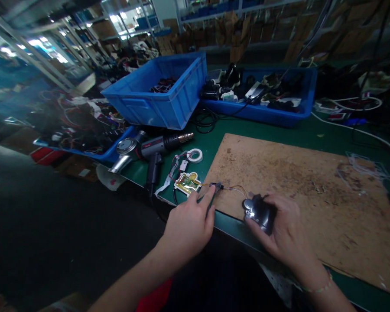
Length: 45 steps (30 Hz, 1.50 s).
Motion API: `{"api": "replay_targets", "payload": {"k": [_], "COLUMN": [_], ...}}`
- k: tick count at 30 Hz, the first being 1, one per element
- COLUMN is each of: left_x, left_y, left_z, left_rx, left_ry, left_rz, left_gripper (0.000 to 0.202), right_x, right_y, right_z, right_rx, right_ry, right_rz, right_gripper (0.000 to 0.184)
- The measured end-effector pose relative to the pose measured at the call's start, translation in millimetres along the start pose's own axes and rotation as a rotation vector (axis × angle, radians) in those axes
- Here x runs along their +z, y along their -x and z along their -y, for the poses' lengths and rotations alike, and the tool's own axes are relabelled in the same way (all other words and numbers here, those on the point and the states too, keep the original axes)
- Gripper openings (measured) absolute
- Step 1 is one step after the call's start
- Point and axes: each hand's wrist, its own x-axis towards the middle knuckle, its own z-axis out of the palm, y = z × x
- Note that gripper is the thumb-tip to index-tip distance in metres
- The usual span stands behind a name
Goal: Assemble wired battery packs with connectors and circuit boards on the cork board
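My right hand [287, 223] is closed around a glossy black plastic housing [261, 213] with a round silvery part at its left end. Thin wires [235, 189] run from the housing to a small dark piece [218, 186], perhaps a connector. At that piece are the fingertips of my left hand [190, 221], closed about it near the board's left edge; exactly how they grip is partly hidden. Further left, a green circuit board in a white frame with yellow tape [188, 183] lies on the green table, joined by wires toward the dark piece.
A heat gun [156, 149] lies left, its nozzle pointing right, near a roll of white tape [194, 155]. Blue bins [149, 110] of parts and cables stand behind. Under my right hand is a stained brown board [279, 169] on the green tabletop [208, 138].
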Motion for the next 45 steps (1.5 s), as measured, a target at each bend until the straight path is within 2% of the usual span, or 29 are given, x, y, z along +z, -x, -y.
{"api": "replay_targets", "payload": {"k": [9, 21, 27, 32, 35, 37, 38, 42, 45], "left_x": [13.5, 4.9, 1.0, -13.1, -21.1, -18.7, -14.9, 5.1, 10.7], "left_y": [-6.4, -14.3, -16.7, -21.7, -45.9, -74.9, -92.1, -160.6, -191.2], "left_z": [-21.1, -36.6, -35.1, -16.0, -1.8, 3.3, 4.1, -1.6, -6.1], "left_rx": [0.003, -0.063, -0.033, 0.073, 0.112, 0.145, 0.185, 0.339, 0.409], "left_ry": [-0.034, -0.144, -0.158, -0.144, -0.107, -0.079, -0.054, 0.032, 0.057], "left_rz": [-0.003, 0.097, 0.102, 0.075, -0.09, -0.239, -0.269, -0.241, -0.249], "left_gripper": [0.051, 0.054, 0.052, 0.048, 0.05, 0.053, 0.054, 0.042, 0.04], "right_x": [-1.0, -0.1, 0.0, -1.7, -2.2, -2.3, -2.5, -3.7, -4.3], "right_y": [-0.1, -2.9, -1.0, -0.1, 0.6, 1.2, 1.5, 1.9, 2.0], "right_z": [0.3, -2.0, -2.5, -1.1, -0.9, -1.1, -1.0, 0.7, 2.3], "right_rx": [0.023, 0.004, 0.022, 0.038, 0.049, 0.048, 0.049, 0.069, 0.08], "right_ry": [-0.023, -0.026, -0.047, -0.065, -0.082, -0.083, -0.082, -0.072, -0.063], "right_rz": [0.003, 0.006, 0.01, 0.011, 0.025, 0.011, 0.002, -0.002, 0.012], "right_gripper": [0.056, 0.06, 0.059, 0.057, 0.061, 0.065, 0.066, 0.07, 0.074]}}
